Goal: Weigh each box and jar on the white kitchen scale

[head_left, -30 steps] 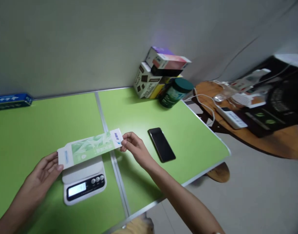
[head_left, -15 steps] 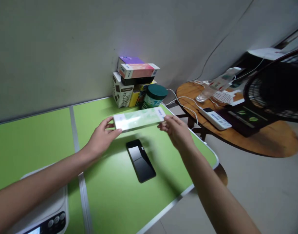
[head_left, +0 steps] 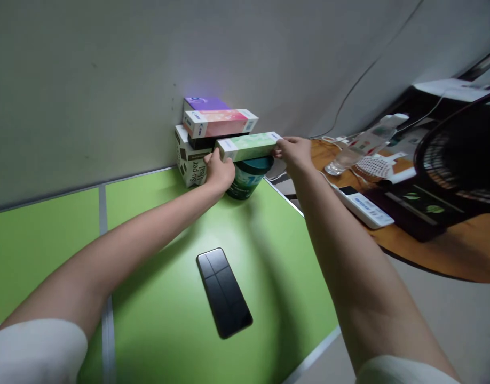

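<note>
A long white-and-green carton [head_left: 249, 145] is held level between my two hands, over the lid of a dark green tub [head_left: 248, 181]. Whether it rests on the lid I cannot tell. My left hand [head_left: 220, 169] grips its left end, thumb and fingers closed round it. At the other end, my right hand [head_left: 295, 152] pinches the carton's corner. Just behind stand stacked boxes: a pink-and-white carton [head_left: 221, 124], a purple box [head_left: 207, 103] and a white "Super Meal" box [head_left: 183, 158], partly covered by my left hand.
A black phone [head_left: 224, 293] lies on the green folding table [head_left: 157, 298], nearer to me. Right of it, a wooden side table [head_left: 465, 250] bears a clear bottle [head_left: 365, 144], a white power strip [head_left: 367, 207] and cables. A dark fan [head_left: 461, 149] stands at the far right.
Both hands have carried the green carton forward and up, from above the phone to over the tub. The view has shifted, and the white appliance at lower left is out of sight.
</note>
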Action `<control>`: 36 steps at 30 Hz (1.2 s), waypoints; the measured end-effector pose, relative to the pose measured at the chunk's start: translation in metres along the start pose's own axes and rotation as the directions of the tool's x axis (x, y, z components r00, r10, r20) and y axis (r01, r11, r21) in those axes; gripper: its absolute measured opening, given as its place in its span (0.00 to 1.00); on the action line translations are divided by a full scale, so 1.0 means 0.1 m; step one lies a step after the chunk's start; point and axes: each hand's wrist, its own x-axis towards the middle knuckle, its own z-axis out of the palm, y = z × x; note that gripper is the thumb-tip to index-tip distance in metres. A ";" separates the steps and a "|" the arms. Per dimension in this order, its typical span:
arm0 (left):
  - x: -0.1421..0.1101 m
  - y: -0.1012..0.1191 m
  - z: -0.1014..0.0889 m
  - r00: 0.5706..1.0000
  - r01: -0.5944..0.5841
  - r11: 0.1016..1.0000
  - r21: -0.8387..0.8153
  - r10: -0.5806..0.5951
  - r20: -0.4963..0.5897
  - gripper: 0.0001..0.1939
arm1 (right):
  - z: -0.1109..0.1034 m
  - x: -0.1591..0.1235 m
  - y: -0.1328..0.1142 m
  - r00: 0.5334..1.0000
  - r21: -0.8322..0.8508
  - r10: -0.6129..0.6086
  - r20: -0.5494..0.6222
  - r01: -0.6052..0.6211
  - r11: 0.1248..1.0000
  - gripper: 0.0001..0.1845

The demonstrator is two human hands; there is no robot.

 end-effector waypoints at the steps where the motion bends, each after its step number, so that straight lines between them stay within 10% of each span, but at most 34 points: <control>1: 0.00 0.00 0.00 1.000 0.022 0.999 0.030 -0.022 -0.007 0.22 | 0.01 0.02 0.02 1.000 -0.017 -0.010 0.001 0.010 1.000 0.12; 8: -0.13 0.01 -0.23 0.999 0.023 0.993 0.119 -0.026 0.027 0.29 | -0.07 -0.27 -0.03 0.983 -0.002 -0.123 -0.135 0.124 0.992 0.07; 11: -0.38 -0.03 -0.65 0.987 -0.076 0.983 0.167 0.050 0.154 0.26 | -0.07 -0.90 -0.13 0.976 0.077 -0.189 0.106 0.182 0.980 0.07; 15: -0.77 -0.13 -1.23 0.896 -0.217 0.965 0.147 0.137 0.423 0.26 | 0.16 -1.83 -0.23 0.741 0.131 -0.190 0.644 0.138 0.982 0.07; 22: -1.12 -0.40 -1.81 0.923 0.004 0.991 0.133 -0.055 0.381 0.29 | 0.70 -2.58 -0.12 0.578 0.085 -0.175 0.797 0.180 0.980 0.08; 25: -1.34 -0.52 -2.33 0.916 0.014 0.979 0.205 -0.095 0.389 0.24 | 0.70 -2.65 0.06 0.499 -0.127 -0.176 0.849 0.515 0.848 0.14; 28: -1.57 -0.59 -2.91 0.927 0.089 0.961 0.260 -0.175 0.331 0.20 | 0.55 -2.49 0.21 0.567 -0.399 -0.138 0.812 0.711 0.579 0.22; 31: -1.72 -0.61 -3.33 0.937 0.167 0.952 0.257 -0.234 0.260 0.17 | 0.34 -2.21 0.30 0.693 -0.564 -0.092 0.715 0.649 0.510 0.26; 36: -1.77 -0.61 -3.43 0.937 0.172 0.954 0.244 -0.235 0.258 0.16 | 0.11 -1.91 0.33 0.764 -0.662 -0.020 0.644 0.571 0.485 0.17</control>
